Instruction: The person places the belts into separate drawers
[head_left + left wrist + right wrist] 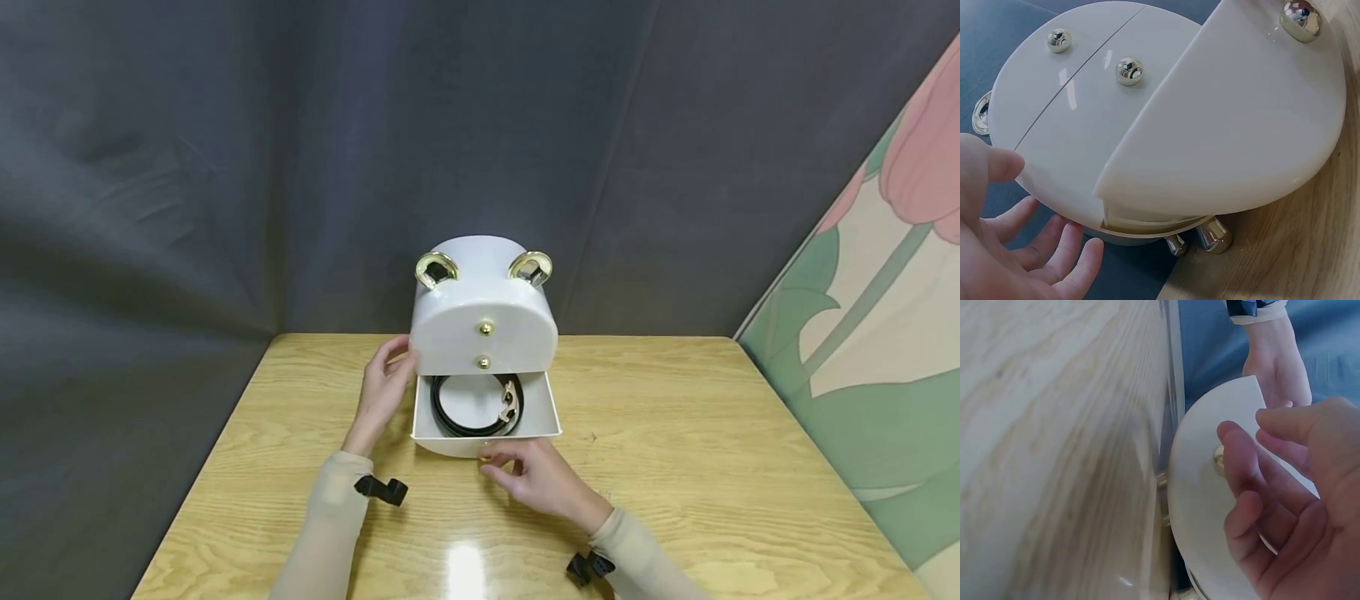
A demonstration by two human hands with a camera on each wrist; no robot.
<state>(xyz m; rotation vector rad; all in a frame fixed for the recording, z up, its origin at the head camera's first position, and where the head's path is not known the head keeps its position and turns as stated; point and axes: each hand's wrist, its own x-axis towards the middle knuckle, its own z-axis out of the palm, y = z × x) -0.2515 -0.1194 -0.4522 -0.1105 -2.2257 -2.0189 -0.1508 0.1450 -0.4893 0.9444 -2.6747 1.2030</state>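
Observation:
A white rounded box [483, 333] with gold ear-shaped trims stands on the table, its lower drawer [552, 408] pulled out toward me. Inside the drawer lies a coiled black belt [437, 406] with a gold-toned buckle [510, 404]. My left hand [385, 383] is at the box's left side, its fingers loosely bent along the rounded edge, seen also in the left wrist view. My right hand [540, 479] is at the drawer front, fingertips close to its gold knob [1219, 460]. Thumb and fingers are apart, and the knob shows beside a fingertip.
The box stands on a wooden table [675, 450], near its back edge. A dark grey curtain [480, 125] hangs behind and to the left. A floral-patterned cloth [862, 333] is on the right. Short metal feet [1213, 235] show under the box.

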